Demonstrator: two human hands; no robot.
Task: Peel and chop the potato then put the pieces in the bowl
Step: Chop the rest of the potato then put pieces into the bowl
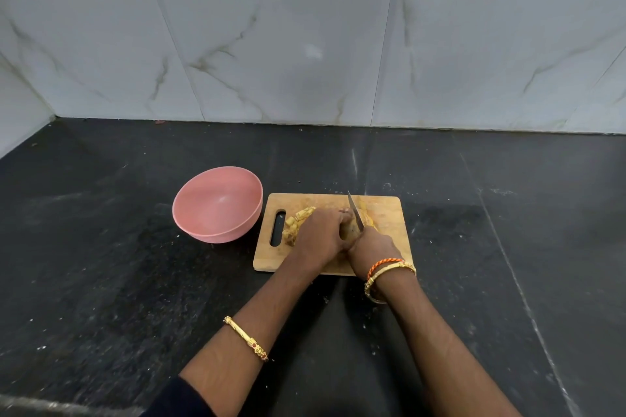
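A wooden chopping board (386,213) lies on the black counter. My left hand (320,234) presses down on a potato piece (349,230) at the board's middle. My right hand (371,244) grips a knife (355,213), blade pointing away from me and resting against the potato. Yellow chopped potato pieces (298,218) lie in a heap just left of my left hand, and more potato (367,217) shows right of the blade. The pink bowl (216,203) stands left of the board with nothing visible inside.
The black stone counter (135,281) stretches widely to the left and right. A marble-tiled wall (305,54) rises behind it, with a corner at the far left. The board's handle slot (277,227) faces the bowl.
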